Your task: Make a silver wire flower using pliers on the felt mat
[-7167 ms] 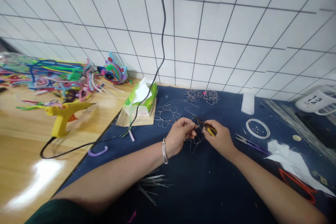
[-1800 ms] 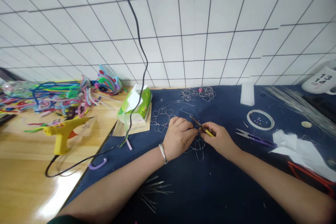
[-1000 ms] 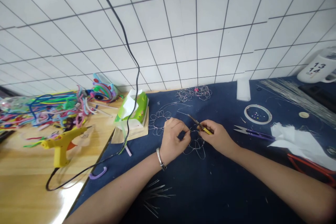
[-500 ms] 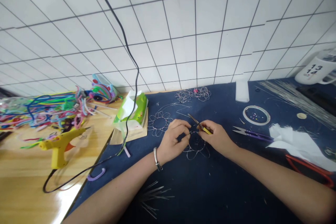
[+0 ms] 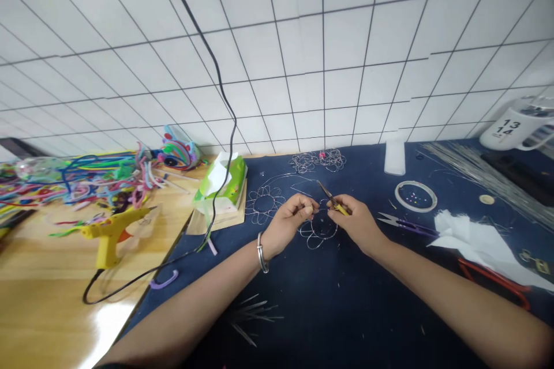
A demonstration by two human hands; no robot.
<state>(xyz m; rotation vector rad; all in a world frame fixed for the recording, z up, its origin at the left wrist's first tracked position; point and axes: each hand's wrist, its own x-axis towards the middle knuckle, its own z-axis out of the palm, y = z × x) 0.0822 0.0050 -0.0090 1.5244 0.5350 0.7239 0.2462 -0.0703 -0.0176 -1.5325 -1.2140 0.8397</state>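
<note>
Wire flower (image 5: 319,232) lies on the blue cloth (image 5: 346,305) — my left hand (image 5: 285,222) pinches its 10 o'clock edge, my right hand (image 5: 355,222) clamps yellow pliers (image 5: 331,202) at 1 o'clock; I advise short, steady twists.

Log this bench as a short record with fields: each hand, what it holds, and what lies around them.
Left hand: fingers pinch the upper edge of a wire flower
Right hand: grips yellow-handled pliers, tips pointing toward the wall
Surface: dark blue cloth
Left of hands: second wire flower, green tissue pack, yellow glue gun, pipe cleaners
Right of hands: purple snips, tape ring, white mug
</note>
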